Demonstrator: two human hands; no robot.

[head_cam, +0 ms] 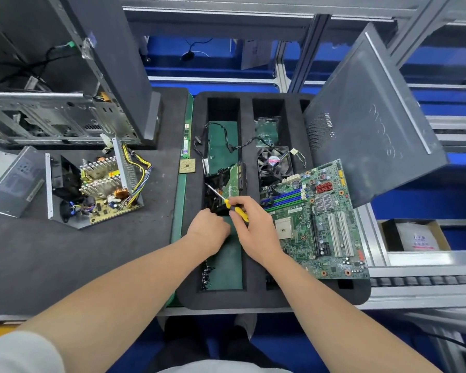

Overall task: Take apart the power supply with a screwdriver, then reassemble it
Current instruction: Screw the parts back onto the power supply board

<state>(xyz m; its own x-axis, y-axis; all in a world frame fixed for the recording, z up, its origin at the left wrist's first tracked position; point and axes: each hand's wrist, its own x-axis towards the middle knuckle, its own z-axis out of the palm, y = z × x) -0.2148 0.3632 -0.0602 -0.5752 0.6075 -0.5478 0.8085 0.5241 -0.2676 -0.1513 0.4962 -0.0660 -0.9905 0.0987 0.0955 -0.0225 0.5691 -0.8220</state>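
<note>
PC case (pixel 51 122) standing back-left, foam tray (pixel 253 297) in front of me, open PSU (pixel 100 189) lying on the mat (pixel 78 259) btwn them.

PSU's looking heavyish: stiff steel shell, prob. sharp edges, fragile board & coils exposed, so I'm planning to take it by the outer walls, not the wires. Case is crowding it behind, its cover (pixel 10 181) lying just left, bare mat in front. R hand (pixel 256 232) is gripping the screwdriver (pixel 226 203). L hand (pixel 209 230) is curling into a tray slot; can't tell if it's holding anything.

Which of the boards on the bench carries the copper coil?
The power supply board, far left in its open metal casing, beside yellow wires; not the green motherboard at right.
</note>
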